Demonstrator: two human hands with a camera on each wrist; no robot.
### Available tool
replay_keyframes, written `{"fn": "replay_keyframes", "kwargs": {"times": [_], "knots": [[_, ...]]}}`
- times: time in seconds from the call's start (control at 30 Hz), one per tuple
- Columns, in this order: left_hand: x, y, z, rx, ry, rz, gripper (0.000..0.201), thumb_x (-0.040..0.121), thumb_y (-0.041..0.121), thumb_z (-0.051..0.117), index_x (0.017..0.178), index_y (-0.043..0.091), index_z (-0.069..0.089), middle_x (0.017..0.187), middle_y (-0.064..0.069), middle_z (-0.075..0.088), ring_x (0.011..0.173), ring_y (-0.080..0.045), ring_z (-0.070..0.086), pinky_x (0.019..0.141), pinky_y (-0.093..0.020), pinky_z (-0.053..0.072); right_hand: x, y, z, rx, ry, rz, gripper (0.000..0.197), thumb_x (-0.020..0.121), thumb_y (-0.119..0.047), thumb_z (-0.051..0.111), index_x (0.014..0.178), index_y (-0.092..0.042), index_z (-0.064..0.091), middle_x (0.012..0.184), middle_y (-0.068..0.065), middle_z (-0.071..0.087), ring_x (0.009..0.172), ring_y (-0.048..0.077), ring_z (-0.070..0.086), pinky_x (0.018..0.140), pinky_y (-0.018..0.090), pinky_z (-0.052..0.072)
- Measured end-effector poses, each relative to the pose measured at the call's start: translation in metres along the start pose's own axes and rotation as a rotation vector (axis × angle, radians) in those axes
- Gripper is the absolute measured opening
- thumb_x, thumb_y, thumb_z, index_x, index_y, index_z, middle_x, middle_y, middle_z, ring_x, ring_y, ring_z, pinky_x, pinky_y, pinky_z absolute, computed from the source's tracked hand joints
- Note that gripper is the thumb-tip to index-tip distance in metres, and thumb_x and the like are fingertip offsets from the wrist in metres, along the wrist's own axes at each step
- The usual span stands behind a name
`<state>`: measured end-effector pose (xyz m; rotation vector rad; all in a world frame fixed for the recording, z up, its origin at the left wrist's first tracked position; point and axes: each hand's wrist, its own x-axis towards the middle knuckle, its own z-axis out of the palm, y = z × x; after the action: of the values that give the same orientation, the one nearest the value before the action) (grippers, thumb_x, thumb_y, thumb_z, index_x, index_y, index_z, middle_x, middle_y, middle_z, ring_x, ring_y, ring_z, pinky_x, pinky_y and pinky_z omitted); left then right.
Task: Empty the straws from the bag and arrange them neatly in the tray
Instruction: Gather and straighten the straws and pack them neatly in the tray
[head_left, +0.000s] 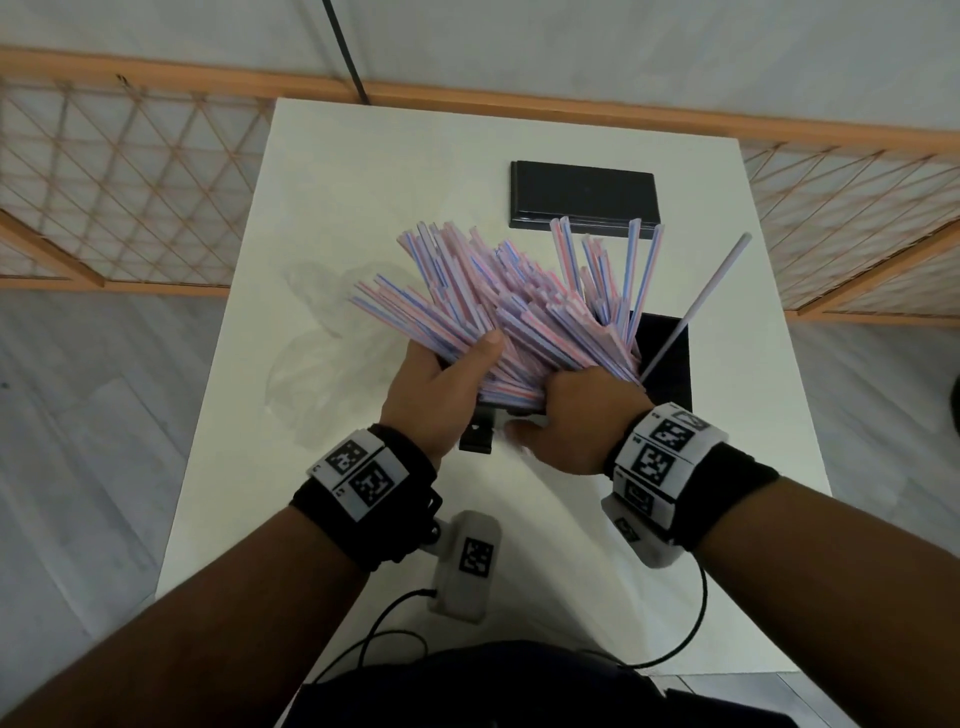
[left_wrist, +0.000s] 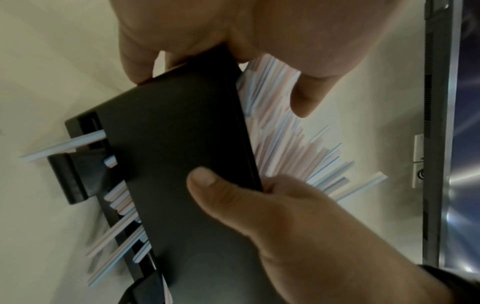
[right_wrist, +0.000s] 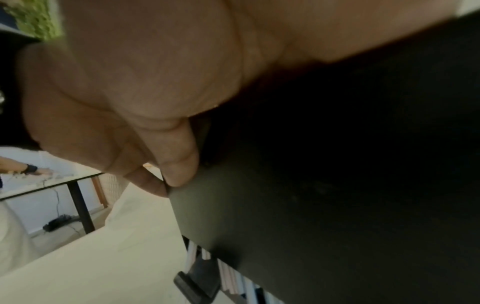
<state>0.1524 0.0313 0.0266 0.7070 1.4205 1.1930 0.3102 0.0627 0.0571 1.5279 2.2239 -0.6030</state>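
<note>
A black tray (head_left: 670, 358) is held tilted above the white table (head_left: 363, 182), its underside facing the left wrist view (left_wrist: 182, 144). A big fan of pink-and-blue striped straws (head_left: 493, 301) lies in it, the ends sticking far past its edge. My left hand (head_left: 457, 374) grips the tray's left side, thumb on the straws and fingers under the tray. My right hand (head_left: 571, 395) grips the right side, fingers over the straws and thumb beneath. One white straw (head_left: 701, 301) juts out to the right. The clear plastic bag (head_left: 311, 338) lies crumpled on the table to the left.
A second flat black tray or lid (head_left: 584, 200) lies at the back of the table. Wooden lattice screens (head_left: 114, 197) stand behind both sides. Cables run along the table's near edge.
</note>
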Motion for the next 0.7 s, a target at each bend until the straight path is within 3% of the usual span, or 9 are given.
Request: {"fn": "replay_keyframes", "kwargs": {"times": [0.13, 0.27, 0.4, 0.57, 0.7], "knots": [[0.002, -0.003, -0.002, -0.001, 0.018, 0.009, 0.063, 0.079, 0.045, 0.075, 0.136, 0.023, 0.060, 0.125, 0.007, 0.072, 0.115, -0.010, 0.069, 0.106, -0.043, 0.054, 0.007, -0.004, -0.001, 0.073, 0.088, -0.045, 0.055, 0.081, -0.062, 0.063, 0.103, -0.012, 0.059, 0.099, 0.009, 0.068, 0.094, 0.029, 0.065, 0.073, 0.028, 0.046], [0.004, -0.006, -0.002, 0.014, 0.045, 0.022, 0.087, 0.065, 0.061, 0.075, 0.140, 0.022, 0.057, 0.127, 0.007, 0.071, 0.114, -0.011, 0.069, 0.104, -0.042, 0.055, 0.008, -0.006, -0.001, 0.038, 0.057, -0.042, 0.050, 0.080, -0.064, 0.061, 0.093, -0.016, 0.060, 0.092, 0.009, 0.065, 0.091, 0.026, 0.062, 0.078, 0.034, 0.053], [0.006, -0.008, -0.002, 0.008, 0.058, 0.047, 0.082, 0.070, 0.059, 0.077, 0.141, 0.022, 0.057, 0.131, 0.005, 0.070, 0.121, -0.017, 0.067, 0.106, -0.047, 0.052, 0.011, -0.005, -0.004, 0.060, 0.053, -0.040, 0.050, 0.078, -0.058, 0.067, 0.096, -0.013, 0.054, 0.097, 0.009, 0.065, 0.093, 0.029, 0.064, 0.073, 0.029, 0.046], [0.011, -0.016, -0.002, 0.027, 0.068, 0.035, 0.075, 0.070, 0.063, 0.080, 0.133, 0.025, 0.064, 0.124, 0.005, 0.074, 0.116, -0.019, 0.070, 0.102, -0.049, 0.054, 0.013, -0.007, -0.004, 0.098, 0.056, -0.017, 0.067, 0.078, -0.046, 0.075, 0.119, -0.005, 0.043, 0.111, 0.014, 0.062, 0.101, 0.033, 0.062, 0.072, 0.028, 0.039], [0.014, -0.019, -0.001, 0.040, 0.067, 0.017, 0.079, 0.064, 0.068, 0.082, 0.129, 0.024, 0.067, 0.119, 0.006, 0.076, 0.112, -0.019, 0.072, 0.100, -0.048, 0.056, 0.018, -0.007, -0.006, 0.029, 0.005, -0.050, 0.047, 0.078, -0.048, 0.072, 0.101, -0.009, 0.058, 0.093, 0.012, 0.067, 0.080, 0.029, 0.065, 0.067, 0.035, 0.054]]}}
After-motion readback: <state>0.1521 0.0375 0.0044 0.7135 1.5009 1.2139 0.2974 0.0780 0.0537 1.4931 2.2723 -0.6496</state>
